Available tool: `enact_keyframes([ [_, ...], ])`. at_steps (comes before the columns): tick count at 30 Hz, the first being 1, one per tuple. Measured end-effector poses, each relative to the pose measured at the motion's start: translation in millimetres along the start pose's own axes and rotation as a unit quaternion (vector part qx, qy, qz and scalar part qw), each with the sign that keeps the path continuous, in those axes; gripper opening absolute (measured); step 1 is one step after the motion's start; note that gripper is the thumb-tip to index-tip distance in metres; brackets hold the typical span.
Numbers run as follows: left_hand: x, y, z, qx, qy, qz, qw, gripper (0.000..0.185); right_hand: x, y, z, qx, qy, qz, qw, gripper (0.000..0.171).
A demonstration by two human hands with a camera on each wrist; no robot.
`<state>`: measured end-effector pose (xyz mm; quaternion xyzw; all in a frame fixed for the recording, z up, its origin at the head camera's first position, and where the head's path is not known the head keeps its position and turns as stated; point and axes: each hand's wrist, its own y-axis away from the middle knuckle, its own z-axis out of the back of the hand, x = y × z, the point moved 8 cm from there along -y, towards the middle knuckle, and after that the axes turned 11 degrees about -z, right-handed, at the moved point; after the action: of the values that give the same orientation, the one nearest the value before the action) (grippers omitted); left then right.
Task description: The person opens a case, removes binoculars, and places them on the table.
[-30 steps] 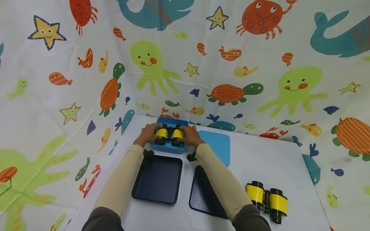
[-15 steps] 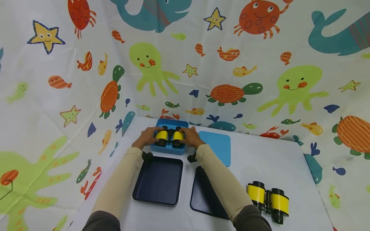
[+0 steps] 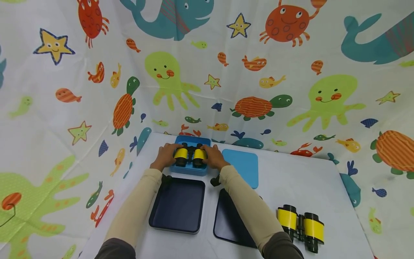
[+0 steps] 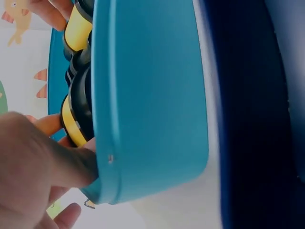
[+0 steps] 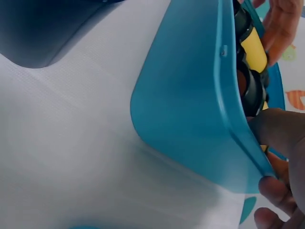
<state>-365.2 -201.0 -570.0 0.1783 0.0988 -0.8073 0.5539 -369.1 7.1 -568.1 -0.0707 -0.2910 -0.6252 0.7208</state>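
A black and yellow pair of binoculars (image 3: 181, 154) sits inside a blue rectangular box (image 3: 188, 170) at the back left of the table. My left hand (image 3: 164, 156) grips the left barrel, thumb toward the front and fingers toward the back. On the other barrel, my right hand (image 3: 214, 157) has a similar grip. The left wrist view shows the box's side wall (image 4: 152, 105), with the left thumb reaching over the rim to the yellow band. In the right wrist view, the right thumb also passes over the rim to the binoculars (image 5: 255, 50); the barrel's underside is hidden.
In front of the box lies a dark open tray (image 3: 178, 205). Beside it is a dark flat lid (image 3: 226, 219), partly covered by the right sleeve. A light blue flat lid (image 3: 242, 167) lies right of the box. Another pair of binoculars (image 3: 313, 227) rests at front right.
The head view has shifted slightly, so everything sits a little lower. Both hands stay on the binoculars in the blue box, with only small finger movements.
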Motion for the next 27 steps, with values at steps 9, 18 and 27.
enact_keyframes([
  [9, -13.4, 5.8, 22.3, -0.021, 0.001, -0.012, 0.9997, 0.072, 1.8, 2.7, 10.5, -0.033, -0.006, 0.039, 0.999, 0.058],
  [18, -31.7, 18.2, 38.5, -0.036, 0.015, -0.032, 0.9987, 0.073, 9.4, 19.9, 31.0, -0.052, -0.004, 0.080, 0.995, 0.059],
  [27, -51.2, 24.6, 41.1, -0.045, 0.027, -0.062, 0.9967, 0.075, 3.0, 44.6, 48.4, -0.073, -0.023, 0.097, 0.992, 0.063],
])
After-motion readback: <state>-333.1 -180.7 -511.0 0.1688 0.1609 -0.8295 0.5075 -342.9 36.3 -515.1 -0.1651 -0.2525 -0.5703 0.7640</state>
